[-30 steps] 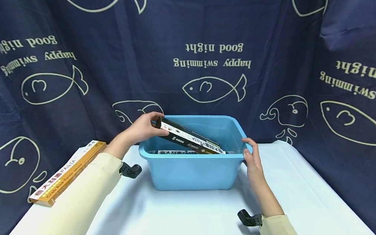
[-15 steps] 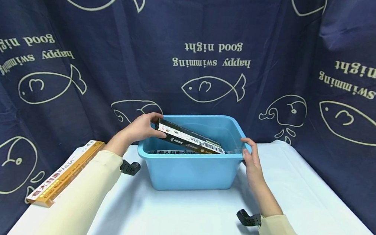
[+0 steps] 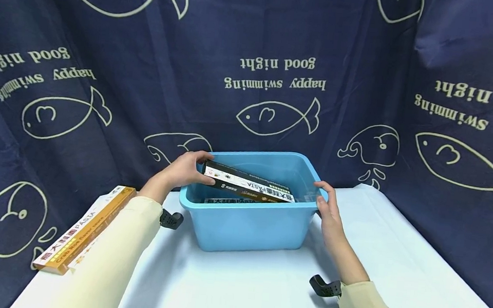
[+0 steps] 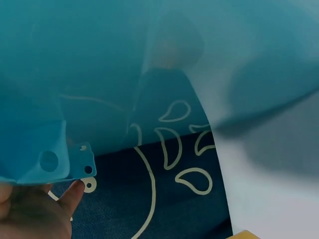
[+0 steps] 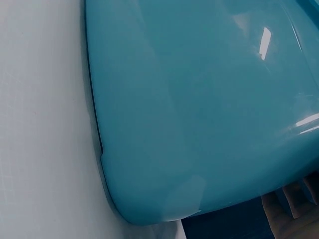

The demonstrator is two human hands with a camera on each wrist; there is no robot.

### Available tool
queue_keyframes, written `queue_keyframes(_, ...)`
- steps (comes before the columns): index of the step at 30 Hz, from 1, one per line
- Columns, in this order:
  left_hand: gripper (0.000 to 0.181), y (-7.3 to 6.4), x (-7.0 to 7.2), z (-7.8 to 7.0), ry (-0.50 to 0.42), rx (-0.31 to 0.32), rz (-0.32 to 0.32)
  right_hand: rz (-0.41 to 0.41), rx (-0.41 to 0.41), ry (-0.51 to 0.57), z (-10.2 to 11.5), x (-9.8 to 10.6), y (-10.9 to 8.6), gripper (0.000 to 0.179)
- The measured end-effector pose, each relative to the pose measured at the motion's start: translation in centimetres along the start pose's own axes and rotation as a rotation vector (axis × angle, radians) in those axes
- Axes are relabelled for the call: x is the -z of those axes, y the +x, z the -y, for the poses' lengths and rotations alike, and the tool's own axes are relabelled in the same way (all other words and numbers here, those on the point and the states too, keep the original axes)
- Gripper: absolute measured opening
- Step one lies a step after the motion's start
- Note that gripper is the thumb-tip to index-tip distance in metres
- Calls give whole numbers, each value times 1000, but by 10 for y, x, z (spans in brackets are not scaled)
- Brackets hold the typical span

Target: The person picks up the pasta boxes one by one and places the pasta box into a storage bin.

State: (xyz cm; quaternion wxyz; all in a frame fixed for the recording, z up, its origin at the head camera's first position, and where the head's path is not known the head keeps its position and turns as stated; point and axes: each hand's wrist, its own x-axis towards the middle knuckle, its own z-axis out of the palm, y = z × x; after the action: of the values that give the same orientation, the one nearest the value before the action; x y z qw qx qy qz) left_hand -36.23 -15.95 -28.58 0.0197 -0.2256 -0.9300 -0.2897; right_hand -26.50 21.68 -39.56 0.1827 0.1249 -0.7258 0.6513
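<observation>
Inside the blue plastic bin (image 3: pixel 253 228) a black and white pasta box (image 3: pixel 248 183) leans with its left end raised near the left rim. My left hand (image 3: pixel 185 170) grips that raised end, thumb on the front side. The box's right end sits low by the front wall. Below it shows part of another pasta box (image 3: pixel 225 201), mostly hidden. My right hand (image 3: pixel 331 213) holds the bin's right rim, fingers over the edge. The wrist views show mainly the bin's outer walls, with left fingers (image 4: pixel 72 199) under its rim and right fingers (image 5: pixel 294 204) at a lower corner.
An orange and white pasta box (image 3: pixel 86 228) lies on the white table (image 3: pixel 234 290) at the left, partly behind my left sleeve. A dark blue curtain (image 3: pixel 181 94) with fish drawings hangs behind and along the sides.
The raised left end of the black pasta box has sunk slightly into the bin, my left hand going down with it. My right hand keeps its hold on the rim.
</observation>
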Motion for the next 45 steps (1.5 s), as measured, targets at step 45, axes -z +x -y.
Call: queue_keyframes(45,50,5,-9,3,-27,39,-38,0,14,15,-2,1,2,47)
